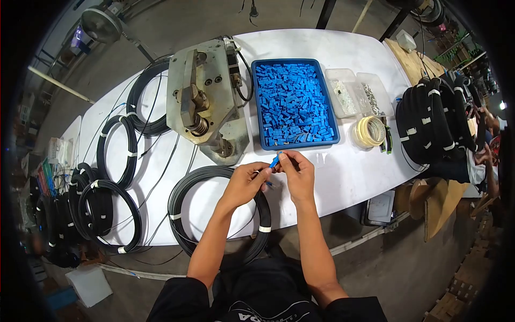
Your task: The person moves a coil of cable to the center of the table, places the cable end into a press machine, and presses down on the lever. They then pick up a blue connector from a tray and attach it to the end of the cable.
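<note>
Between my two hands, just below the blue tray, is a small blue connector (275,161). My left hand (248,182) has its fingers pinched round the connector's lower end, and a thin cable end shows beneath the fingers. The fingertips of my right hand (296,173) grip the connector's upper end. Under my left hand lies a large coil of black cable (177,206) with white ties. The blue tray (337,129) holds a heap of similar blue pieces.
A metal press (214,102) stands left of the tray. More black coils (133,155) lie further left. On the right are clear containers (351,110), rolls of tape (369,132), pliers (388,140) and a big wrapped coil (429,121). Another person's hands (487,153) show at far right.
</note>
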A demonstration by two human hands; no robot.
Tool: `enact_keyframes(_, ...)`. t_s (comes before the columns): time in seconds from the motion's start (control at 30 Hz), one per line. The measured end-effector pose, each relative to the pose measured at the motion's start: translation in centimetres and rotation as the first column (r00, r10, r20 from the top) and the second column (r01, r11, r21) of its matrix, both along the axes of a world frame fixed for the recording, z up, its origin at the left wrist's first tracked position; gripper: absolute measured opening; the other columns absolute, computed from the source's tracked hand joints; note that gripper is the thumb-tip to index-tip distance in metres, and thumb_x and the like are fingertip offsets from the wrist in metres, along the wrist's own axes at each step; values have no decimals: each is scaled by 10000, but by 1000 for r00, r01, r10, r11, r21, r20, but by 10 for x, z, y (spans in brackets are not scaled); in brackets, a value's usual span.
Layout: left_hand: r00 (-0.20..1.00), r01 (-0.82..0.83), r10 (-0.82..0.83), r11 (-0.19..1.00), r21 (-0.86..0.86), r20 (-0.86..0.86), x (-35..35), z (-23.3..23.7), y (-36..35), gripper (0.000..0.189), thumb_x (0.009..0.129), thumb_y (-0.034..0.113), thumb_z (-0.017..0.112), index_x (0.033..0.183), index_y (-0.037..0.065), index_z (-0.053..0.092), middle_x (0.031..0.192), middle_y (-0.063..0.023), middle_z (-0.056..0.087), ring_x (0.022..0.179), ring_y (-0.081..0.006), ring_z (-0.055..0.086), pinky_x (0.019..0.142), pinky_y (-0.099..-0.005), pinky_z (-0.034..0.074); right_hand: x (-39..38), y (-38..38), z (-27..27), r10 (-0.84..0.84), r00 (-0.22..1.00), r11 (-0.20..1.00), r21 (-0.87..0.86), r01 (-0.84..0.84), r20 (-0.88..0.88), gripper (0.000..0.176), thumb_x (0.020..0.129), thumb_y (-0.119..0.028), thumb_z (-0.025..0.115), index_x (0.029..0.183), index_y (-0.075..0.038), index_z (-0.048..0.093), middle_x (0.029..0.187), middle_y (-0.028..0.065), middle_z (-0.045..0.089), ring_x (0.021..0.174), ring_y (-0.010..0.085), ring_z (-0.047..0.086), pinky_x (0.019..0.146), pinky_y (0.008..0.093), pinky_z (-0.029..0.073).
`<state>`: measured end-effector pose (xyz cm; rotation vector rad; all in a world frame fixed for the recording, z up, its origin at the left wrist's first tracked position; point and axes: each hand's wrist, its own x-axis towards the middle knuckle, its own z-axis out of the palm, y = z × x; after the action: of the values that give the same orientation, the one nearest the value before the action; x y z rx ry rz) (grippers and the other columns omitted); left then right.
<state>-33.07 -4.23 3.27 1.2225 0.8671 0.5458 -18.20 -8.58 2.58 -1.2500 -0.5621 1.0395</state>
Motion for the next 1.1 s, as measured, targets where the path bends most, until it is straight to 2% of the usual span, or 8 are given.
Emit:
enact_keyframes(0.2,982,-77,118,964,255,-147,11,-6,-5,181,954,131,588,974,-31,666,704,1,562,599,-64,471,539,-235,387,12,5,1,87,994,996,-2,-87,61,174,915,-143,665,955,26,664,746,24,634,632,56,536,573,206,427)
enact_keyframes(0.3,978,-199,209,937,286,-7,19,-16,-7,191,979,154,570,975,-17,654,655,51,482,577,-26,401,503,-204,300,17,9,3,131,987,990,31,-134,93,164,917,-143,664,941,18,658,727,16,618,631,52,532,565,208,424)
enact_keyframes(0.43,973,-226,210,948,223,96,25,-13,-3,196,980,159,570,981,-19,652,670,49,484,564,-23,378,494,-200,283,17,13,1,151,981,981,107,-164,119,174,923,-143,657,959,27,644,733,21,615,630,61,539,555,216,439)
enact_keyframes(0.5,977,-166,164,986,0,140,25,-2,-5,203,980,163,570,980,-24,649,687,44,490,562,-18,355,488,-200,266,15,11,0,147,983,981,108,-159,114,176,926,-141,655,967,30,640,740,24,618,631,66,545,555,219,447)
enact_keyframes(0.73,970,-215,208,975,50,128,27,-8,-2,218,983,179,566,965,-21,652,677,45,482,544,-12,330,479,-207,251,20,16,3,163,981,980,96,-173,100,187,926,-140,652,981,39,644,778,31,629,642,84,569,577,228,472)
enact_keyframes(0.8,983,-170,181,963,208,-34,26,-3,1,199,977,169,574,960,-10,659,678,47,491,549,-12,359,479,-211,278,22,16,4,173,980,981,66,-180,94,192,925,-142,653,990,39,648,781,31,629,643,86,569,581,232,474)
enact_keyframes(1.0,954,-214,298,766,606,-39,29,-1,-1,150,923,96,635,916,-51,663,663,0,547,544,-57,422,483,-231,333,20,11,14,173,980,977,108,-183,95,228,937,-162,643,1040,41,653,802,43,632,681,95,582,600,245,493)
enact_keyframes(1.1,953,-214,302,700,681,-11,31,12,-2,138,907,70,643,903,-65,669,669,-49,588,535,-86,475,489,-246,370,19,9,11,171,984,969,173,-177,46,237,953,-177,622,1050,38,650,821,52,634,697,102,587,603,258,511)
